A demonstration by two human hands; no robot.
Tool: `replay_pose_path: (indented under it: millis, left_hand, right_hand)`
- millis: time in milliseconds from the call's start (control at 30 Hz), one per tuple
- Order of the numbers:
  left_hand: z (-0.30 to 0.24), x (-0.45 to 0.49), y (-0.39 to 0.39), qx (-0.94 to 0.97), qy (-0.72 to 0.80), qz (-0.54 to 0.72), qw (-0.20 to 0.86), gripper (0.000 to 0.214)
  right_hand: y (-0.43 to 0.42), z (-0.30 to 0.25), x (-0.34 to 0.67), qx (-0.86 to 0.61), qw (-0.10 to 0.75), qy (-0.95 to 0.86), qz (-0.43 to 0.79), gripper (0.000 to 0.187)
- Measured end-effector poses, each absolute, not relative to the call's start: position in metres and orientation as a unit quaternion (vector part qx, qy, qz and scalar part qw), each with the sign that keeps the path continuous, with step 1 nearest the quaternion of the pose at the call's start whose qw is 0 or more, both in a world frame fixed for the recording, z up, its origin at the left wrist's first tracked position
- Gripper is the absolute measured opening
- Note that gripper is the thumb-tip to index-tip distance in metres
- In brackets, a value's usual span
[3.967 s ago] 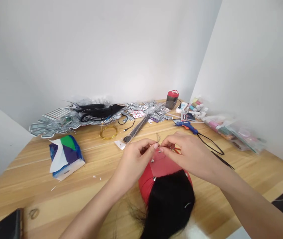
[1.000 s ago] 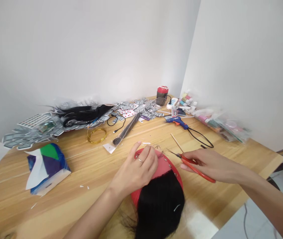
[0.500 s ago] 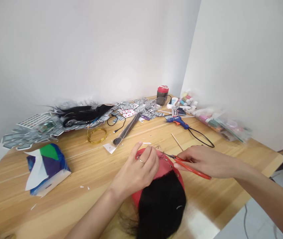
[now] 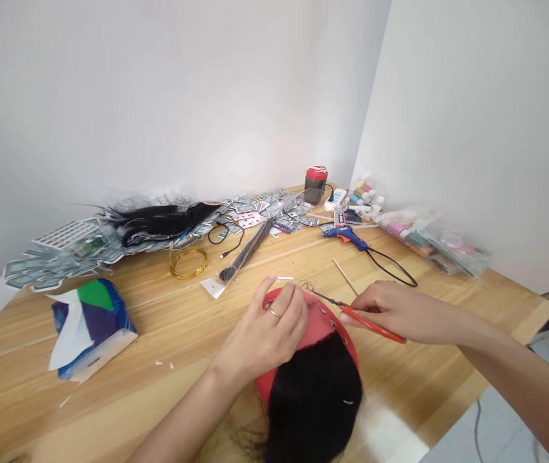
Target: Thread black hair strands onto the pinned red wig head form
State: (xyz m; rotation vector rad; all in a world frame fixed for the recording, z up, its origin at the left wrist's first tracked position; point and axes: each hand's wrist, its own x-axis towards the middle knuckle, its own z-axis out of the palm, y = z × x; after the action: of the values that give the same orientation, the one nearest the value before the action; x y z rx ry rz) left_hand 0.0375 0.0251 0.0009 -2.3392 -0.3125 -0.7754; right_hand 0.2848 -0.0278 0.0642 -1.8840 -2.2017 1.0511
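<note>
A rounded red form [image 4: 316, 334] sits at the table's front, with a row of small metal studs along its right side. Long black hair [image 4: 313, 402] covers its near part and hangs toward me. My left hand [image 4: 279, 325], wearing a ring, rests against the form's left upper side with its fingers pinched at the far edge. What they pinch is hidden, though thin dark strands [image 4: 307, 285] stick out beside the fingertips. My right hand [image 4: 385, 312] holds red-handled scissors [image 4: 373, 326], their narrow blades pointing left across the form's far edge, near those strands.
Behind lie a blue glue gun [image 4: 346, 236] with its cord, a thin wooden stick [image 4: 345, 276], a gold wire coil [image 4: 188, 263] and scattered playing cards [image 4: 250, 218]. A tissue pack [image 4: 93, 328] is at left. Plastic bags [image 4: 438, 241] line the right wall.
The scissors have shifted slightly up, and their tips now lie closer to the strands at the form's far edge. My left hand has hardly moved.
</note>
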Motion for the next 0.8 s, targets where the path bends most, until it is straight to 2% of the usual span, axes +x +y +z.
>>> replay_pose_path:
  millis: [167, 300, 400, 533, 633, 800]
  left_hand:
    - [0.002, 0.037, 0.025, -0.891, -0.114, -0.294, 0.326, 0.028]
    - [0.002, 0.038, 0.025, -0.888, -0.112, -0.299, 0.33, 0.03]
    - [0.002, 0.039, 0.024, -0.886, -0.114, -0.302, 0.334, 0.028]
    - [0.003, 0.039, 0.023, -0.886, -0.117, -0.293, 0.339, 0.026]
    - [0.003, 0.039, 0.023, -0.885, -0.116, -0.293, 0.342, 0.027]
    - [0.003, 0.039, 0.024, -0.885, -0.114, -0.301, 0.337, 0.032]
  right_hand:
    - [-0.01, 0.053, 0.296, -0.686, 0.013, -0.684, 0.248, 0.063]
    - [0.015, 0.034, 0.306, -0.749, -0.013, -0.647, 0.142, 0.042]
    - [0.027, 0.018, 0.306, -0.756, -0.023, -0.641, 0.133, 0.026]
    - [0.034, 0.01, 0.299, -0.747, -0.027, -0.649, 0.144, 0.025]
    - [0.036, 0.023, 0.289, -0.738, 0.011, -0.662, 0.129, 0.03]
    - [0.023, 0.069, 0.257, -0.64, 0.158, -0.74, 0.133, 0.035]
